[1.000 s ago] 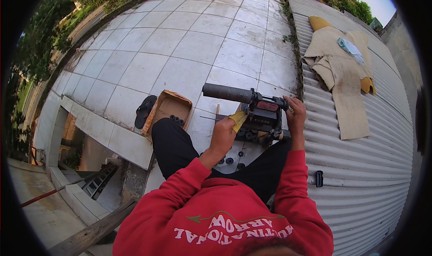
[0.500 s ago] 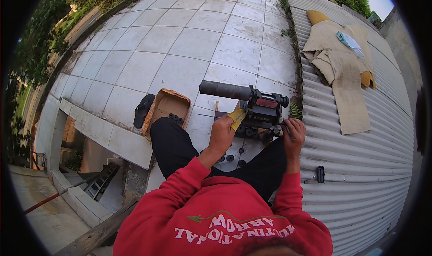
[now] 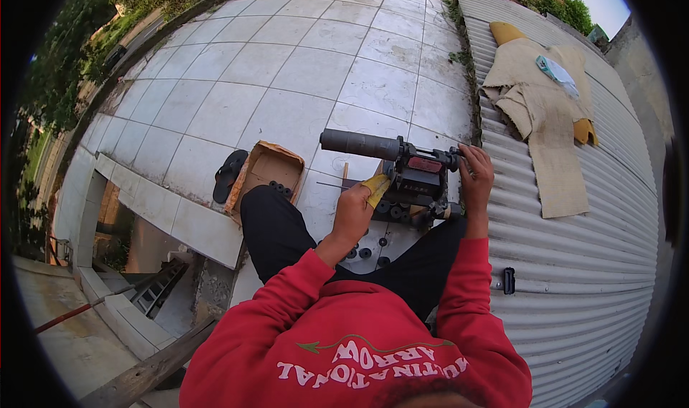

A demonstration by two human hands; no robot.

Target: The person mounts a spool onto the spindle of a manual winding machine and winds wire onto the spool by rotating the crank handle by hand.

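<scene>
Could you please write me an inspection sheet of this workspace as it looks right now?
Surface: pale tiled terrace floor, with a corrugated metal roof along its right side.
Job's things: a dark machine with a long cylinder on the floor between the legs; a yellow cloth.
Clutter: an open cardboard box with small black parts, a black sandal, small black round parts on the tiles, burlap sacking and a small black clip on the roof.
Grippers: left hand grips the yellow cloth against the machine; right hand touches the machine's right end.
Cables: nothing seen.
Surroundings: greenery beyond the terrace, a ladder below the ledge.
</scene>
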